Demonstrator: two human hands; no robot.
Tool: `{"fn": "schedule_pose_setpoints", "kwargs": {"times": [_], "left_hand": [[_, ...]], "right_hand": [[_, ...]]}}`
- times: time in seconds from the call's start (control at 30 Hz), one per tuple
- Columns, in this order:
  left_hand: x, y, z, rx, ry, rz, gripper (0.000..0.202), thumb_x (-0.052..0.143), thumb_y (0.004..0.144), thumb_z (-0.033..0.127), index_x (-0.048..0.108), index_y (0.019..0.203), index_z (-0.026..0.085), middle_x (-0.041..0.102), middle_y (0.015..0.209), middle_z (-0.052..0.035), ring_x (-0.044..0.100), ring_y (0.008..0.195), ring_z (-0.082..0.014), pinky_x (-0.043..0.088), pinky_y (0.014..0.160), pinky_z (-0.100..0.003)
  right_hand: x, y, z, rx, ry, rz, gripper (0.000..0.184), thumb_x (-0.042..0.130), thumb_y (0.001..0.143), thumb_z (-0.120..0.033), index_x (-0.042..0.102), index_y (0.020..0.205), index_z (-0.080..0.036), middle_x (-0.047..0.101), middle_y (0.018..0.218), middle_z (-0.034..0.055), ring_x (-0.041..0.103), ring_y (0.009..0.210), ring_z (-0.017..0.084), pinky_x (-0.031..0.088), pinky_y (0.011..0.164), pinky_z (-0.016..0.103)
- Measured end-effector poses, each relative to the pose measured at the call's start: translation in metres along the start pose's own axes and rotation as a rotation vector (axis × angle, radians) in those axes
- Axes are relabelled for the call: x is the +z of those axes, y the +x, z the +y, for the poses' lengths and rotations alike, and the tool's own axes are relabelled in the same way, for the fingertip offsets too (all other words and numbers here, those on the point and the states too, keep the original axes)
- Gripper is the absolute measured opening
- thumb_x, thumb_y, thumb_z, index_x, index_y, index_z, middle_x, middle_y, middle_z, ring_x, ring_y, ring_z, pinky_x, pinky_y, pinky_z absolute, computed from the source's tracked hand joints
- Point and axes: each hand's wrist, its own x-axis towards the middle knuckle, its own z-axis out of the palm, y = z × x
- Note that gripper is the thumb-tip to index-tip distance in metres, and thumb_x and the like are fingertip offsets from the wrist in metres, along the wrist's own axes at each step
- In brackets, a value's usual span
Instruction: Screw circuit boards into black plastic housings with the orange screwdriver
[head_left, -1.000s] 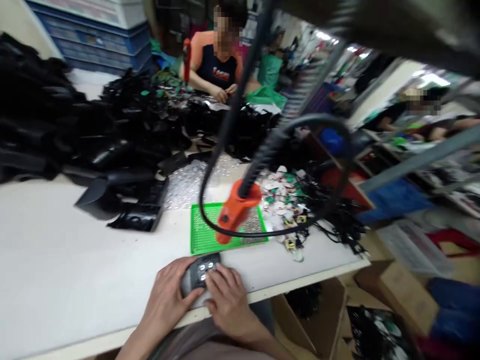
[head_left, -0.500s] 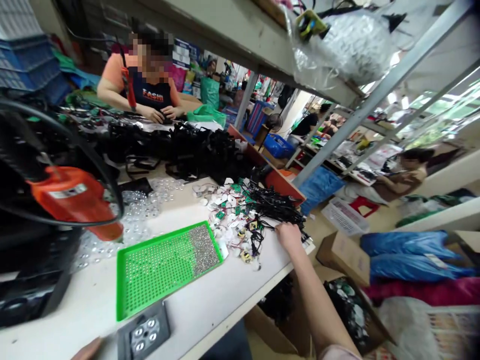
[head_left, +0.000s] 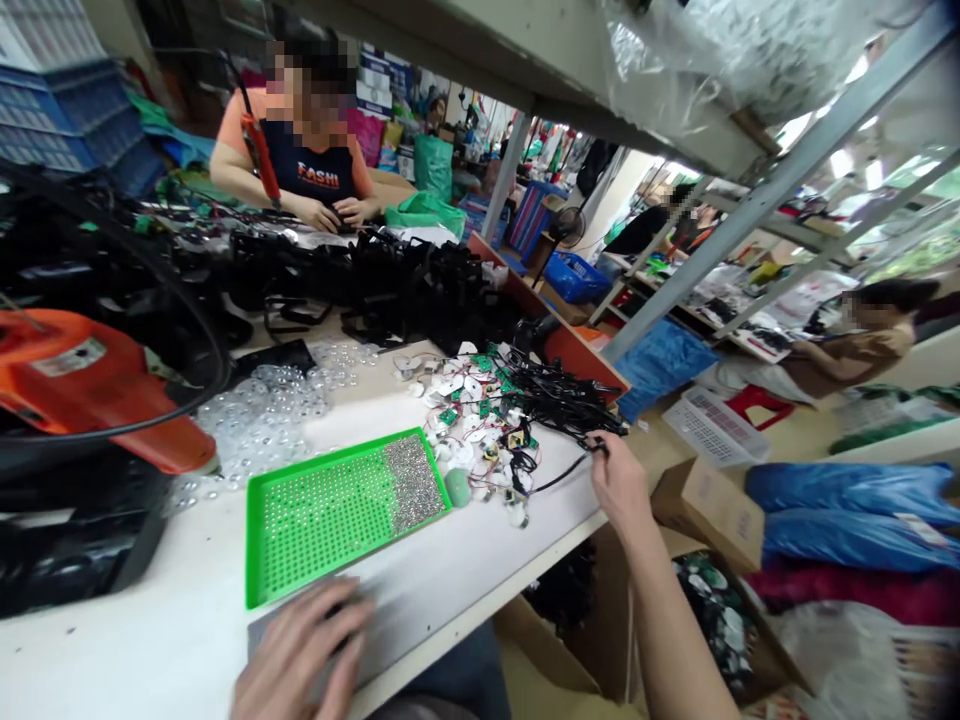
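Note:
My right hand (head_left: 621,482) pinches a thin black cable (head_left: 564,474) at the table's right edge, beside a bundle of black cables (head_left: 566,395). The cable runs left into a pile of white parts and small green circuit boards (head_left: 469,410). My left hand (head_left: 306,650), smeared by motion, is over the near table edge with its fingers apart. It covers the spot of the black housing with four lenses, which is mostly hidden under it. Just beyond lies a green perforated tray (head_left: 315,545) with small metal screws (head_left: 416,485) at its right end.
An orange power screwdriver (head_left: 97,385) hangs at the left beside clear lenses (head_left: 262,425). Black housings (head_left: 420,285) are heaped along the back. A co-worker (head_left: 315,170) sits across the table. Cardboard boxes (head_left: 705,515) stand on the floor at right.
My left hand has come in from the lower left over the lensed housing. My right hand now draws a cable out rightward from the pile. The view has shifted slightly.

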Motion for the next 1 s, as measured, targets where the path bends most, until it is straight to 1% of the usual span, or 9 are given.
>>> {"fn": "schedule_pose_setpoints", "kwargs": {"times": [0.17,0.27,0.37,0.5,0.6,0.67,0.73,0.87,1.0], "left_hand": [[0.059,0.078,0.035,0.062,-0.033,-0.196,0.042,0.051,0.091,0.028,0.049,0.133,0.026,0.057,0.135,-0.011,0.056,0.121,-0.0304,0.048,0.097,-0.051],[0.096,0.12,0.049,-0.016,-0.088,-0.415,0.08,0.067,0.081,0.033,0.028,0.149,0.018,0.042,0.148,-0.0199,0.041,0.135,-0.0371,0.033,0.109,-0.059],[0.125,0.146,0.058,-0.013,-0.187,-0.615,0.1,0.077,0.071,0.037,0.023,0.151,0.015,0.037,0.15,-0.024,0.034,0.139,-0.0395,0.024,0.113,-0.061],[0.147,0.158,0.06,0.098,-0.372,-0.597,0.072,0.073,0.072,0.026,0.048,0.138,0.018,0.055,0.138,-0.0166,0.046,0.131,-0.0354,0.028,0.111,-0.056],[0.149,0.159,0.064,0.094,-0.496,-0.585,0.029,0.058,0.08,0.018,0.069,0.106,0.019,0.071,0.109,-0.0065,0.063,0.105,-0.0251,0.043,0.1,-0.041],[0.144,0.156,0.068,0.097,-0.59,-0.628,0.023,0.052,0.081,0.016,0.07,0.095,0.02,0.073,0.099,-0.0021,0.066,0.092,-0.0188,0.049,0.088,-0.03],[0.137,0.149,0.073,0.068,-0.755,-0.672,0.029,0.059,0.078,0.02,0.067,0.106,0.02,0.072,0.102,-0.0023,0.066,0.091,-0.018,0.05,0.083,-0.027],[0.121,0.124,0.083,-0.127,-1.017,-0.622,0.082,0.076,0.066,0.027,0.043,0.14,0.018,0.068,0.115,-0.0084,0.064,0.096,-0.0225,0.05,0.086,-0.033],[0.102,0.099,0.086,-0.311,-1.123,-0.449,0.055,0.069,0.075,0.031,0.057,0.127,0.017,0.072,0.086,-0.0049,0.066,0.077,-0.0187,0.052,0.075,-0.03]], "right_hand": [[-0.048,0.014,-0.03,-0.173,0.248,0.331,0.031,0.041,0.081,-0.009,0.058,0.104,-0.021,0.068,0.09,0.0053,0.068,0.086,0.019,0.054,0.079,0.034],[-0.068,0.025,-0.054,-0.261,0.338,0.451,0.022,0.047,0.086,-0.011,0.058,0.101,-0.022,0.068,0.088,0.0041,0.069,0.092,0.02,0.055,0.082,0.035],[-0.086,0.037,-0.075,-0.273,0.501,0.547,0.013,0.051,0.09,-0.014,0.058,0.098,-0.021,0.067,0.084,0.003,0.07,0.09,0.02,0.055,0.082,0.038],[-0.112,0.063,-0.089,-0.153,0.659,0.706,0.009,0.051,0.094,-0.026,0.058,0.093,-0.021,0.064,0.079,0.0019,0.07,0.077,0.02,0.056,0.08,0.043],[-0.126,0.087,-0.09,-0.137,0.728,0.773,0.012,0.049,0.095,-0.032,0.056,0.091,-0.023,0.06,0.075,0.0014,0.067,0.071,0.019,0.058,0.077,0.043],[-0.128,0.099,-0.087,-0.149,0.791,0.757,0.012,0.047,0.096,-0.032,0.054,0.093,-0.024,0.057,0.075,0.001,0.064,0.068,0.017,0.058,0.074,0.041],[-0.124,0.107,-0.084,-0.133,0.833,0.697,0.012,0.045,0.097,-0.033,0.052,0.096,-0.023,0.056,0.076,0.0008,0.064,0.068,0.016,0.058,0.071,0.038],[-0.105,0.11,-0.072,-0.047,0.838,0.655,0.02,0.045,0.096,-0.039,0.054,0.097,-0.021,0.058,0.075,-0.0009,0.064,0.066,0.015,0.056,0.067,0.034],[-0.082,0.093,-0.04,0.026,0.7,0.587,0.024,0.045,0.095,-0.037,0.057,0.107,-0.02,0.061,0.074,-0.0018,0.063,0.067,0.014,0.054,0.071,0.033]]}}
